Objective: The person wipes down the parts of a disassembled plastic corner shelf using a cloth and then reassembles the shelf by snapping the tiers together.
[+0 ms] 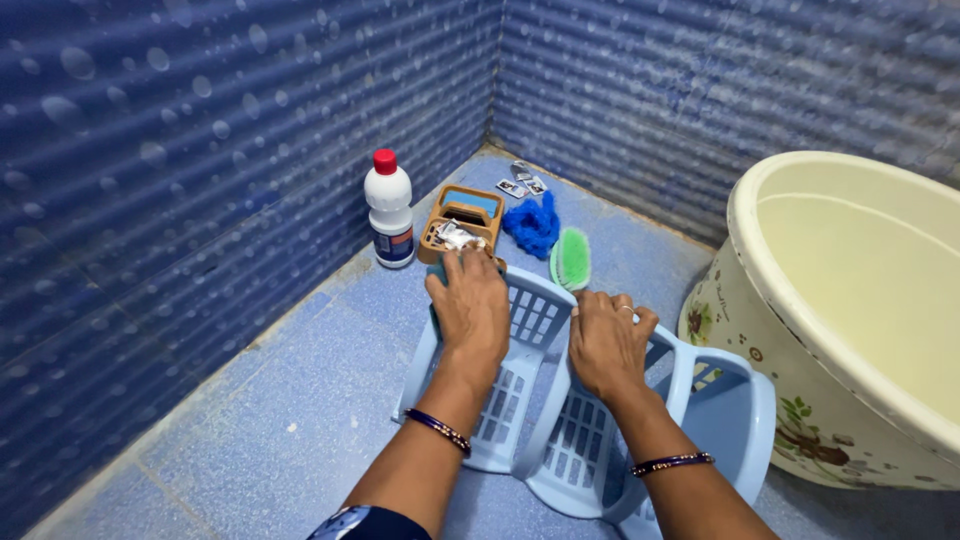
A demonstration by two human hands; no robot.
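Observation:
A light blue plastic chair lies tipped over on the blue tiled floor, its slatted back facing up. My left hand presses on the chair's upper edge, fingers closed over a teal object that is mostly hidden. My right hand grips the chair's middle rail, a ring on one finger. Both wrists wear dark bangles.
A cream tub with a flower pattern stands at the right. Beyond the chair sit a white bottle with a red cap, a brown caddy, a blue scrubber, a green brush and small sachets. Blue corrugated walls meet in the far corner.

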